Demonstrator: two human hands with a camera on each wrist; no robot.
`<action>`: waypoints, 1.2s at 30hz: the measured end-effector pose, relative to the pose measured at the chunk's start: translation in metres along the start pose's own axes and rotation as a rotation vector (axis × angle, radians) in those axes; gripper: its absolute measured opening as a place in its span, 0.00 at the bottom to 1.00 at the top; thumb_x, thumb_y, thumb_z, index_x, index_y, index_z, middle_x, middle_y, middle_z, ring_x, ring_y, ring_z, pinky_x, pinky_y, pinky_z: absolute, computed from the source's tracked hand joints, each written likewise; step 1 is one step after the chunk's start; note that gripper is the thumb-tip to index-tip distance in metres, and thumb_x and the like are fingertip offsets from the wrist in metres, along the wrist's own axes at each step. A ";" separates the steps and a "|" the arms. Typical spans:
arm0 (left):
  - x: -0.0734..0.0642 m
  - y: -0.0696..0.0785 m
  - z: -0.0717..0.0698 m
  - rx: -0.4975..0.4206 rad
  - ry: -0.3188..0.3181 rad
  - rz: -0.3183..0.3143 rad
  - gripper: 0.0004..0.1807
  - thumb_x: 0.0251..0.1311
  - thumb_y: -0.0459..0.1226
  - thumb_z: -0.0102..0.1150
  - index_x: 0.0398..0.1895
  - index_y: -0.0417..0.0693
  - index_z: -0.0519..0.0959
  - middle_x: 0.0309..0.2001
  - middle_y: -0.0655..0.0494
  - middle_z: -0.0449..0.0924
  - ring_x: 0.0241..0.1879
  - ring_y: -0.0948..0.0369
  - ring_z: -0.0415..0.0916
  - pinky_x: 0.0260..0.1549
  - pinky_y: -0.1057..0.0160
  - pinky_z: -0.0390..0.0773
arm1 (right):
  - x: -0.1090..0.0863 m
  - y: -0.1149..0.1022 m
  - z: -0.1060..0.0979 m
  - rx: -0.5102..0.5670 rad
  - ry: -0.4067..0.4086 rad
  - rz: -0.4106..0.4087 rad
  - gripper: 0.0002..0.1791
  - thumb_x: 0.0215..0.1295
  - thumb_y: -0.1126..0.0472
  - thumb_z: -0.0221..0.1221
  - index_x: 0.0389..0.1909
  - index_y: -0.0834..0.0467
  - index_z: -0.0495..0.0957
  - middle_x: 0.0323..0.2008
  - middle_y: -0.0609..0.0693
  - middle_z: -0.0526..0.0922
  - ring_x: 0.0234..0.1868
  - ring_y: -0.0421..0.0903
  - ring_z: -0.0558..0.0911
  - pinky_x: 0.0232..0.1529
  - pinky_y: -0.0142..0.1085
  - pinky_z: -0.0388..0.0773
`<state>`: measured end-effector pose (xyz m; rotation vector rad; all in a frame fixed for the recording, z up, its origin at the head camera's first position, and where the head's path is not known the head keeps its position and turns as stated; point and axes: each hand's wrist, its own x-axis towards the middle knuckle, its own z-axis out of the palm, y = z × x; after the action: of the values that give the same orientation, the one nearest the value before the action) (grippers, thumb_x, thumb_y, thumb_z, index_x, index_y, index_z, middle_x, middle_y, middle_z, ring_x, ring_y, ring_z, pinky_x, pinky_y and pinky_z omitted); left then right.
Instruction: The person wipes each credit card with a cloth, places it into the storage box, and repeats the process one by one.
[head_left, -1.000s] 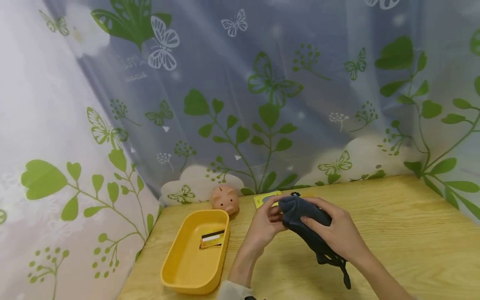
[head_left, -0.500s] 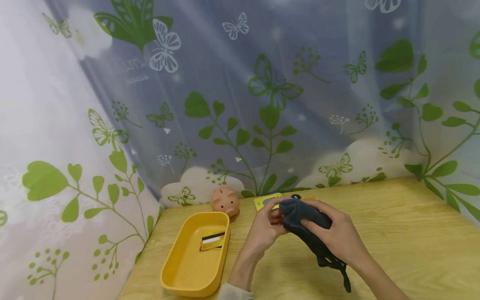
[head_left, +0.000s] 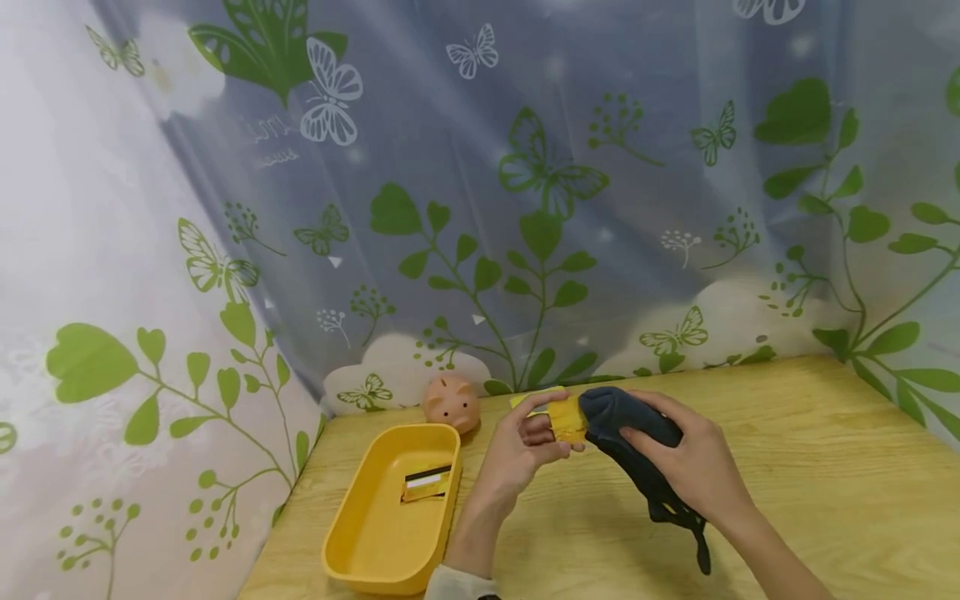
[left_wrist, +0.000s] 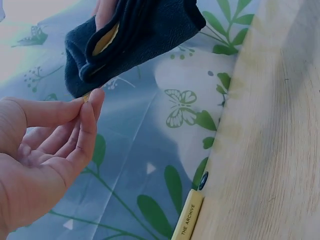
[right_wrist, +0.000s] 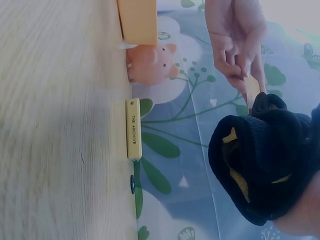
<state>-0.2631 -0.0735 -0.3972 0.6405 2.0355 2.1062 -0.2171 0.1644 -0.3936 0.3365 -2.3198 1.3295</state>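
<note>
Over the table, my right hand (head_left: pixel 693 458) grips a dark blue cloth pouch (head_left: pixel 630 425) with a thin strap dangling from its lower end. A yellow card (head_left: pixel 567 419) sticks out of the pouch's left end. My left hand (head_left: pixel 506 462) pinches that card between thumb and fingers, just left of the pouch. In the left wrist view only a sliver of the card shows at the fingertips, right by the pouch (left_wrist: pixel 145 45). Folds and yellow bits appear inside the pouch opening (right_wrist: pixel 240 175) in the right wrist view; the rest of its inside is hidden.
A yellow tray (head_left: pixel 390 542) stands at the left with a striped card (head_left: pixel 427 483) in it. Behind it sits a pink piggy bank (head_left: pixel 452 408). A yellow box lettered "THE ARCHIVE" (right_wrist: pixel 133 130) and a small dark round object (right_wrist: pixel 132 184) lie near the curtain.
A yellow card has come into view between my left fingers and the pouch. The pouch and my right hand have shifted slightly right, my left hand slightly left.
</note>
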 end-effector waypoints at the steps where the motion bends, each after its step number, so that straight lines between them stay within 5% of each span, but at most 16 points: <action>1: 0.000 0.000 -0.001 -0.011 -0.003 -0.005 0.35 0.63 0.19 0.62 0.71 0.52 0.75 0.51 0.41 0.87 0.42 0.52 0.87 0.45 0.59 0.87 | 0.000 0.001 -0.001 -0.005 0.002 0.001 0.27 0.68 0.54 0.70 0.67 0.52 0.79 0.63 0.59 0.82 0.57 0.65 0.82 0.50 0.61 0.83; 13: 0.001 0.000 -0.009 -0.100 0.005 0.003 0.35 0.63 0.19 0.62 0.73 0.47 0.73 0.37 0.48 0.84 0.38 0.56 0.87 0.44 0.59 0.87 | 0.009 0.014 -0.022 -0.071 0.068 0.010 0.28 0.68 0.55 0.70 0.67 0.53 0.79 0.61 0.65 0.81 0.50 0.68 0.84 0.38 0.53 0.86; 17: 0.002 -0.001 -0.010 -0.099 0.031 0.003 0.35 0.62 0.21 0.64 0.72 0.48 0.73 0.48 0.41 0.87 0.40 0.58 0.88 0.41 0.63 0.86 | 0.010 0.017 -0.029 -0.077 0.086 0.048 0.29 0.68 0.53 0.70 0.68 0.53 0.78 0.60 0.65 0.81 0.48 0.67 0.85 0.33 0.38 0.85; 21: 0.003 -0.001 -0.008 -0.117 0.031 0.004 0.34 0.62 0.20 0.64 0.72 0.47 0.73 0.45 0.44 0.86 0.38 0.59 0.87 0.42 0.62 0.86 | 0.009 0.014 -0.032 -0.051 0.082 0.075 0.29 0.70 0.52 0.69 0.70 0.51 0.77 0.60 0.64 0.81 0.48 0.63 0.85 0.33 0.30 0.81; 24: 0.004 -0.002 -0.004 -0.154 0.011 -0.007 0.35 0.62 0.19 0.62 0.73 0.44 0.72 0.32 0.55 0.79 0.30 0.62 0.80 0.46 0.58 0.87 | 0.008 0.009 -0.029 -0.024 0.063 0.079 0.29 0.70 0.51 0.68 0.70 0.49 0.77 0.62 0.61 0.81 0.50 0.57 0.85 0.36 0.29 0.82; 28: 0.005 -0.004 0.001 -0.171 -0.017 -0.027 0.37 0.60 0.16 0.62 0.72 0.45 0.72 0.27 0.58 0.69 0.23 0.65 0.69 0.47 0.58 0.87 | 0.004 0.002 -0.019 0.023 0.021 0.062 0.27 0.70 0.52 0.68 0.69 0.48 0.78 0.64 0.56 0.81 0.50 0.50 0.86 0.41 0.29 0.83; 36: 0.004 -0.007 0.005 -0.097 -0.013 -0.022 0.38 0.59 0.17 0.63 0.71 0.53 0.75 0.47 0.50 0.87 0.39 0.60 0.85 0.42 0.64 0.85 | -0.002 -0.009 0.005 0.101 -0.069 0.063 0.26 0.69 0.52 0.69 0.67 0.46 0.78 0.65 0.56 0.80 0.55 0.59 0.85 0.45 0.41 0.87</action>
<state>-0.2658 -0.0669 -0.4029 0.6124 1.9111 2.1669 -0.2131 0.1561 -0.3901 0.3490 -2.3423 1.4920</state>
